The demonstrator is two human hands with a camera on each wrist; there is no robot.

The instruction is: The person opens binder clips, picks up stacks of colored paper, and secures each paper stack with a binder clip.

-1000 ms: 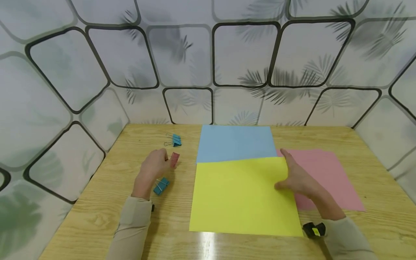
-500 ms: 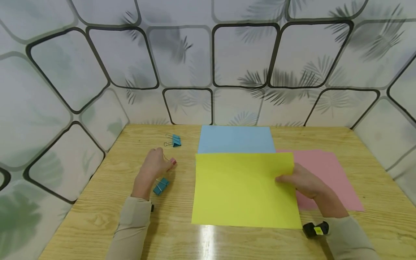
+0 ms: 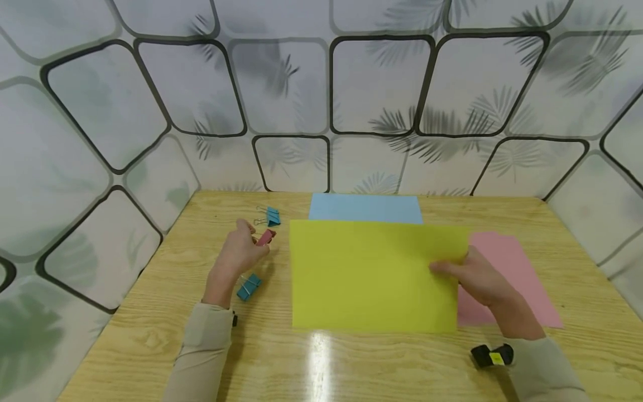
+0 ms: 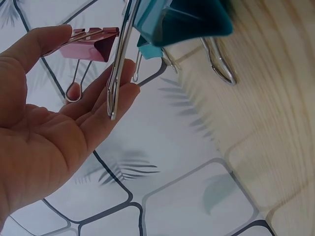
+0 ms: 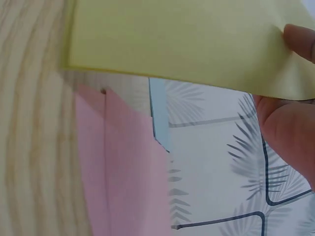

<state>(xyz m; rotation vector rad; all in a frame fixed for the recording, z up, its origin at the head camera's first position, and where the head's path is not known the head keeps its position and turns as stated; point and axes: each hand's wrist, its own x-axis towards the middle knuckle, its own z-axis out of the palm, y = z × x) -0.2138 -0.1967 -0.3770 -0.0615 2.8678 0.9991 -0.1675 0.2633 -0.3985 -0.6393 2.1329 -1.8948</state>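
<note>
In the head view my left hand (image 3: 236, 254) holds a pink binder clip (image 3: 266, 237) just above the table's left side. The left wrist view shows the thumb on one wire handle of the clip (image 4: 81, 51) and a fingertip at the other. My right hand (image 3: 484, 282) pinches the right edge of a yellow sheet of paper (image 3: 372, 273), thumb in front and the other fingers hidden behind. In the right wrist view the sheet (image 5: 172, 39) is raised off the table. It partly hides a light blue sheet (image 3: 364, 207) and a pink sheet (image 3: 522, 285).
One teal binder clip (image 3: 273, 216) lies beyond my left hand. Another teal binder clip (image 3: 249, 287) lies nearer, by my left wrist. The wooden table (image 3: 392, 374) meets a patterned wall (image 3: 377, 89) at the back.
My right hand has taken hold of the yellow sheet and lifted it, covering more of the blue sheet. In my left hand the pink clip has turned and moved slightly up.
</note>
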